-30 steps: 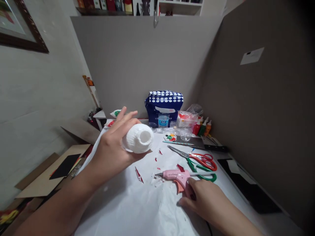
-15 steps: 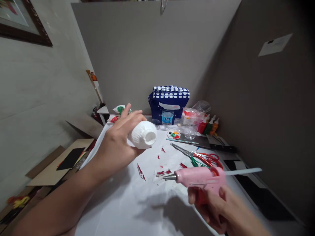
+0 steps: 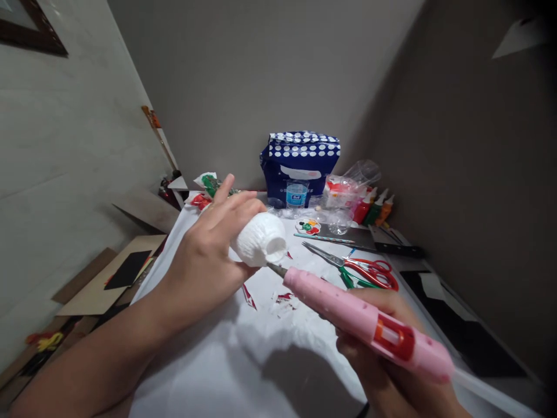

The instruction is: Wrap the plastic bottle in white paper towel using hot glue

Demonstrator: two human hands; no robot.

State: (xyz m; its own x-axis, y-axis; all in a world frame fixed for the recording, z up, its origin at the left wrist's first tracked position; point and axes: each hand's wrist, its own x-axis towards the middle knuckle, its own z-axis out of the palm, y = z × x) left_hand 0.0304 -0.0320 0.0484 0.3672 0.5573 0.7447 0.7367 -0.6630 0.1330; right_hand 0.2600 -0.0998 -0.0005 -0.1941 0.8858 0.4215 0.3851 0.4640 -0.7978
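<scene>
- Leftmost, flat cardboard sheets (image 3: pixel 108 278) are lying beside the white-covered table (image 3: pixel 209 371), one carrying a black panel.
- Next, the left hand (image 3: pixel 204 261) is wrapping closed around a white ribbed vessel (image 3: pixel 260 238), holding it clear of the table on its side with the open mouth facing right. It looks light and rigid but thin-walled, probably easy to crush — the rounded body, where the fingers are already sitting, seems the safest place to hold it, not the rim.
- Just beneath it, red paper scraps (image 3: pixel 282 298) are littering the white cover.
- Further right, the right hand (image 3: pixel 383 354) is clamping around a pink glue gun (image 3: pixel 365 322), whose metal nozzle is meeting the vessel's lower edge. The tip is likely hot, so the grip belongs on the handle.
- Behind, a blue dotted package (image 3: pixel 300 162), a paint palette (image 3: pixel 308 226) and paint bottles (image 3: pixel 374 209) are standing at the back.
- Rightmost, red-handled scissors (image 3: pixel 361 268) are lying over a green-handled pair.
</scene>
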